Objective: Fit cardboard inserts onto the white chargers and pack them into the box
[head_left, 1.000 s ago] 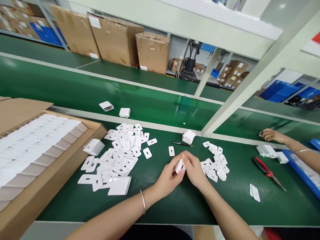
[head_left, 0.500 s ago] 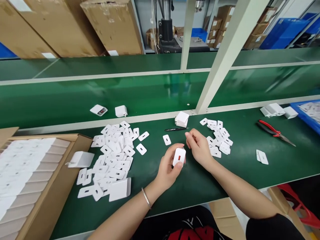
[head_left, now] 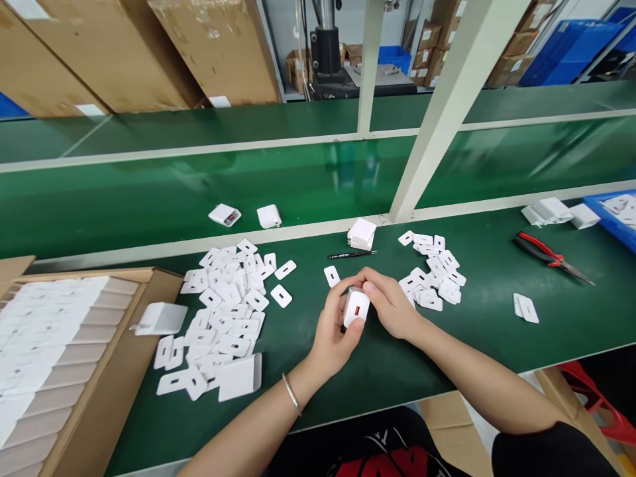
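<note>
My left hand (head_left: 334, 328) is closed round a white USB charger (head_left: 356, 309), its red port facing me and the thumb on its lower front edge. At the charger's upper right edge, my right hand (head_left: 390, 301) presses with curled fingers; some fingertips are hidden behind it. Just beyond my hands lie a single slotted white cover plate (head_left: 332, 276) and black tweezers (head_left: 352, 254). A big pile of cover plates (head_left: 231, 288) spreads to the left, and a smaller pile of cover plates (head_left: 437, 268) lies to the right.
A carton of white chargers (head_left: 54, 331) stands at the left. Red-and-black pliers (head_left: 549, 257) and a blue tray (head_left: 616, 222) are at the right. Behind a low rail, a green conveyor belt (head_left: 149, 205) carries two chargers. A slanted post (head_left: 447, 99) rises from the rail.
My right hand has moved left and down onto the charger in my left hand. Two chargers on the belt behind have travelled to the right.
</note>
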### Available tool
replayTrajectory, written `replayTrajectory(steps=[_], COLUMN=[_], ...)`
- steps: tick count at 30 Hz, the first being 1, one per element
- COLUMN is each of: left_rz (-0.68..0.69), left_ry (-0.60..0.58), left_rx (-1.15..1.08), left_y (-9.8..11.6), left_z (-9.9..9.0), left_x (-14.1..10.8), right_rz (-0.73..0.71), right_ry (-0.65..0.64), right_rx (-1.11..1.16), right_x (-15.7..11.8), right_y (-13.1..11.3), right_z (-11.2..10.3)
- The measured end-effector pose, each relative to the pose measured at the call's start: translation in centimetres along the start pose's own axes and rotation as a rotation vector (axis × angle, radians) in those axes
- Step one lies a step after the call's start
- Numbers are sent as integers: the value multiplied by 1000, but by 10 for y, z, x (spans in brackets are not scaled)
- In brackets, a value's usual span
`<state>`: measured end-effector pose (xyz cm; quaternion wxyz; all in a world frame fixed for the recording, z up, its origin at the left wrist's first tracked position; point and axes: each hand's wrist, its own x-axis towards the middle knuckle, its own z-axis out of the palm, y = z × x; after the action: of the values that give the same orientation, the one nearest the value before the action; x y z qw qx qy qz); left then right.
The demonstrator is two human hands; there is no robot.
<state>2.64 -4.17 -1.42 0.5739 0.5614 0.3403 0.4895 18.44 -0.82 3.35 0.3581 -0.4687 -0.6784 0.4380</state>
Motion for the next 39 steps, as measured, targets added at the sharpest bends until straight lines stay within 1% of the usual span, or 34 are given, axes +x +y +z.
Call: replayTrajectory(steps=[3, 5, 7, 10, 14, 17, 19, 21, 24, 26, 28, 30, 32, 34, 36, 37, 38, 39], left_rz=[39, 50, 45, 14, -75, -132, -174, -224, -265, -295, -347, -380, -375, -306, -175, -99, -29, 10], left_ry=[21, 12, 4, 9, 3, 25, 58, 78, 69, 23, -16, 29, 128, 213, 291, 349, 435, 531], left_rx=[-27, -27, -22, -33, -86, -240, -414, -612, -826, -888, -913, -887, -837, -799, -725, -632, -478, -261], left_y=[3, 5, 6, 6, 3, -4, -8, -8, 2, 13, 25, 38, 53, 70, 88, 97, 105, 112], left_z=[1, 1, 0, -2, 0, 1, 0, -4, -10, -14, -19, -25, -34, -49, -71, -84, -98, -113], left_x=[2, 3, 4, 4, 11, 24, 35, 45, 54, 54, 52, 47, 36, 17, -11, -29, -48, -68], right_rz=[-89, -173, -222, -221, -207, -184, -171, -194, -232, -237, -240, -255, -293, -344, -348, -318, -267, -200], right_ry=[-18, -27, -46, -72, -66, -52, -7, 60, 16, -23, -18, 29, 90, 167, 260, 296, 317, 314], right_rx=[-7, -36, -67, -91, -92, -101, -103, -94, -113, -134, -178, -260, -387, -562, -777, -875, -951, -1002], right_x=[2, 4, 6, 8, 12, 19, 25, 31, 35, 34, 31, 29, 29, 29, 29, 28, 27, 26], right_y=[0, 1, 3, 5, 11, 24, 35, 44, 48, 43, 37, 32, 28, 28, 32, 35, 40, 45], right_z=[-3, -5, -7, -9, -10, -13, -16, -18, -20, -18, -16, -14, -14, -15, -19, -20, -22, -23])
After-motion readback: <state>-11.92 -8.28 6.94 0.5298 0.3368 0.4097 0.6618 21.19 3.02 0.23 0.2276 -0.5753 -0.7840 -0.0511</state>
